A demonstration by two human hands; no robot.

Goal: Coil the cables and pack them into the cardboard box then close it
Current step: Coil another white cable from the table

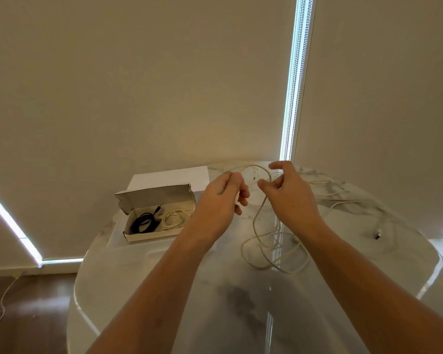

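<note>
1. The left hand (220,198) reaches forward with the forearm stretched out over the surface (164,290), back of the hand up, fingers curled in. Its grip is closed, pinching a white cable (260,213) at the thumb and fingertips.
2. The right hand (289,192) is raised just beside the left, wrist bent, index finger stretched forward and the other fingers hooked. Its grip looks loosely closed around the same cable, though how firmly it holds cannot be told.
3. Between the two grips the cable arches up in a loop; below the right grip it hangs down and lies in loose tangled turns on the surface.
4. Left of the left grip sits the open cardboard box (151,235), lid standing up at the back. Inside it lie a coiled black cable (145,222) and a coiled white cable (174,219), side by side.
5. Behind the box lies a white sheet (169,176).
6. Right of the right grip more white cable (343,203) trails across the surface, ending in a dark plug (377,235) well apart from both hands.
</note>
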